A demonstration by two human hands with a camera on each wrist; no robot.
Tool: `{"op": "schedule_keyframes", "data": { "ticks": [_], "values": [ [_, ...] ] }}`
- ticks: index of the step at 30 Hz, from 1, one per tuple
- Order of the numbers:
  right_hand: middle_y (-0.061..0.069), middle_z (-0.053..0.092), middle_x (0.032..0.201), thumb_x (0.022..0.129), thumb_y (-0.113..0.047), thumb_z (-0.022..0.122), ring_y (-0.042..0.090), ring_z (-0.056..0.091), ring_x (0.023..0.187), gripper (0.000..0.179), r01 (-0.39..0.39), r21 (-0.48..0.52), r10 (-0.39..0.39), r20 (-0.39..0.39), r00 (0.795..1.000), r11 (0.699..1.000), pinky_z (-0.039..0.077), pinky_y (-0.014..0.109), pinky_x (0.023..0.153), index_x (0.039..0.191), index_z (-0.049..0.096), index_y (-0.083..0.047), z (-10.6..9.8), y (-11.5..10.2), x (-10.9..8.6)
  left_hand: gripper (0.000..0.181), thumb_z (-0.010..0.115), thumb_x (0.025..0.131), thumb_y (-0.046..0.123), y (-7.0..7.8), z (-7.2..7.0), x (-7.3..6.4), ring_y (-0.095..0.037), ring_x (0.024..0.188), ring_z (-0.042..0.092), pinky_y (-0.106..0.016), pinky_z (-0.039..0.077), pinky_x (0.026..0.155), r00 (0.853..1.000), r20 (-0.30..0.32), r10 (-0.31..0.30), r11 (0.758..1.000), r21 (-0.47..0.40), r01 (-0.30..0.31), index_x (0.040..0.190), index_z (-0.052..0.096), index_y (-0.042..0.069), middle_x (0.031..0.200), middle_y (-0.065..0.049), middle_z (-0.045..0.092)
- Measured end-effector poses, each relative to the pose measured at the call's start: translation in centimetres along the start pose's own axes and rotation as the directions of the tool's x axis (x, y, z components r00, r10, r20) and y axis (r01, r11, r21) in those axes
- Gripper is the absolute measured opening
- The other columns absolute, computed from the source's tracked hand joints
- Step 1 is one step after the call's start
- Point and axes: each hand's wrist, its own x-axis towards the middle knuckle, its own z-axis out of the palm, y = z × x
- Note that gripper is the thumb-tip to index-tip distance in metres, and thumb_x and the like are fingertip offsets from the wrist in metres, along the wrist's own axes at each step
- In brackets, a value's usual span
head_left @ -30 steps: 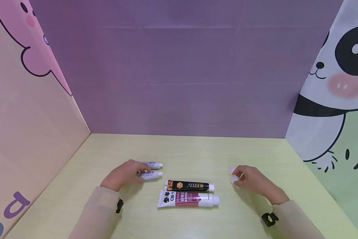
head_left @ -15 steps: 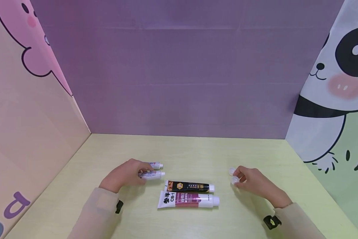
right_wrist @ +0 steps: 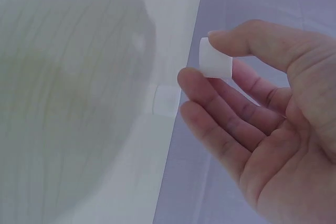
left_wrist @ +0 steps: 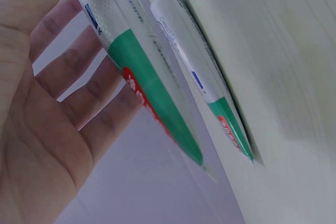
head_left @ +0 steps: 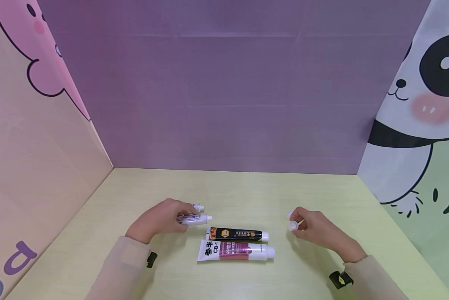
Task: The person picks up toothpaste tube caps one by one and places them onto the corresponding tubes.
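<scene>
My left hand [head_left: 160, 218] grips a small white toothpaste tube [head_left: 194, 219], its uncapped nozzle toward the right. The left wrist view shows the held tube's green and red tail [left_wrist: 152, 95] raised off the table. Beyond it lies a second small tube [left_wrist: 197, 59] of the same look, partly hidden by the hand in the head view. On the right, my right hand [head_left: 316, 225] pinches a white cap [right_wrist: 214, 59] between thumb and fingers, above the table. Another white cap [right_wrist: 165, 100] sits on the table just behind it.
Between the hands lie a black toothpaste tube [head_left: 237, 234] and a larger white and pink tube [head_left: 235, 251], side by side with caps to the right. The pale wooden table [head_left: 243, 191] meets a purple back wall [head_left: 224, 91] and printed panels on both sides.
My left hand has moved slightly right with the small tube, covering more of the tube behind. The cap in my right hand has been lifted and tilted a little.
</scene>
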Motion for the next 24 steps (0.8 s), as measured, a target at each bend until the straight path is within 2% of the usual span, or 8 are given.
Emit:
{"op": "schedule_keyframes", "data": {
  "ticks": [4,11,18,24],
  "values": [
    [-0.001,0.065,0.098,0.088,-0.008,0.075,0.014,0.066,0.086,0.022,-0.004,0.010,0.004,0.000,1.000,1.000,0.054,0.028,0.069,0.103,0.059,-0.009,0.1,-0.5,0.1,0.035,0.073,0.075,0.000,0.5,-0.1,0.1,-0.008,0.074,0.054,-0.028,0.049,0.070,1.000,0.007,0.021,1.000,0.010,-0.021,0.108,0.075,0.012,0.091,0.006,0.068],
    [-0.001,0.065,0.101,0.088,-0.009,0.075,0.013,0.067,0.087,0.023,0.014,0.010,-0.014,0.008,1.000,1.000,0.055,0.028,0.071,0.105,0.060,-0.009,0.4,-1.1,0.3,0.037,0.073,0.076,0.000,1.1,0.1,0.5,-0.009,0.077,0.058,-0.029,0.052,0.072,0.999,0.016,0.031,0.999,-0.011,-0.031,0.111,0.074,0.011,0.097,0.000,0.071],
    [-0.006,0.063,0.094,0.086,-0.009,0.077,0.008,0.066,0.084,0.024,0.061,-0.006,-0.061,0.003,0.998,0.998,0.055,0.027,0.072,0.102,0.059,-0.012,0.8,-1.4,0.6,0.033,0.073,0.077,0.001,1.5,0.7,1.0,-0.006,0.071,0.053,-0.026,0.049,0.067,0.996,0.020,0.082,0.997,-0.007,-0.082,0.106,0.074,0.017,0.087,0.011,0.066],
    [-0.007,0.064,0.092,0.086,-0.007,0.076,0.006,0.065,0.083,0.023,0.094,0.007,-0.094,-0.007,0.996,0.996,0.055,0.028,0.073,0.101,0.060,-0.012,1.1,-1.9,0.8,0.034,0.073,0.077,0.002,2.0,1.1,1.7,-0.005,0.073,0.056,-0.027,0.050,0.070,0.994,0.027,0.106,0.994,-0.022,-0.106,0.107,0.074,0.018,0.088,0.010,0.067]
  ]
}}
